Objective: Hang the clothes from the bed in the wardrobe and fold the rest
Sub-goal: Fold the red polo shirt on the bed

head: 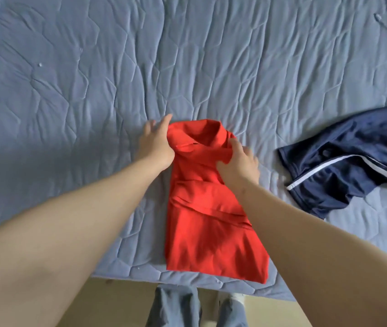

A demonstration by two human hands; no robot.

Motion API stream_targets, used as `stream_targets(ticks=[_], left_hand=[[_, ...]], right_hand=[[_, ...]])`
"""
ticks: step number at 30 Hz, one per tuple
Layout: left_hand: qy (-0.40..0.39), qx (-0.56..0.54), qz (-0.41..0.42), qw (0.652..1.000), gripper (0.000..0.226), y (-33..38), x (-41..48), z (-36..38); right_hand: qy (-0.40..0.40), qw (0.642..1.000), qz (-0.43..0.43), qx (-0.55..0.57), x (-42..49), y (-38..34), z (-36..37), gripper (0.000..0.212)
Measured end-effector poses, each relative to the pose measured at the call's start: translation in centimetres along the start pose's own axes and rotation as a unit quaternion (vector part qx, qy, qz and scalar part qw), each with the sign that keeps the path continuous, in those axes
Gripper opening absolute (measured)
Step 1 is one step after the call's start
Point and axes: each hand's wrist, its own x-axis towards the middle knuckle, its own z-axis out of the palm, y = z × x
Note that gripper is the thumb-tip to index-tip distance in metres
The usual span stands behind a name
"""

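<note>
Red shirt point(211, 220) lies on the bed point(93, 79), at the near edge, a little right of centre in the head view.

Bed: covered by a pale blue quilted cover with a stitched pattern and many wrinkles. It fills most of the view. A bound edge runs down the far left side.

Red shirt, detail: collared, already folded lengthwise into a narrow strip. The collar end points away from the person and the hem end reaches the near edge of the bed. Several crosswise creases sit across the middle. The collar stands up slightly and the fabric just below it is bunched.

Navy garment point(353, 149): shiny dark blue with white piping, lying crumpled and unfolded on the bed to the right of the red shirt, apart from it. Part of it runs out of view at the right.

Hands: both bare forearms reach in from the near corners to the collar end.
- Left hand point(157, 145): against the left shoulder edge of the shirt, fingers fairly straight and pointing past the collar. The thumb is hidden by the fabric, so I cannot tell whether it grips or only rests there.
- Right hand point(242, 166): on the right shoulder, thumb on top of the shirt, with fabric gathered and pinched between thumb and fingers.

Floor point(121, 298): a beige strip below the bed edge. The person's grey-blue trouser legs point(176, 308) show there, and a white sock point(236, 297) by the right leg.
</note>
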Motion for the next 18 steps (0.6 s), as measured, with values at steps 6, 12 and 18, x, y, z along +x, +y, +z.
stream_targets(ticks=[6,12,18], left_hand=[[-0.024,0.031,0.112,0.993,0.039,0.5,2.1,-2.0],[-0.141,0.016,0.154,0.978,0.063,6.6,2.8,-1.1],[0.049,-0.028,-0.006,0.998,0.084,4.6,-0.6,3.1]], right_hand=[[0.082,0.987,-0.032,0.135,1.6,0.1,0.9,0.024],[0.034,0.964,0.166,0.204,3.2,3.2,-1.2,0.030],[0.168,0.973,0.083,0.135,0.3,4.1,0.0,0.044]])
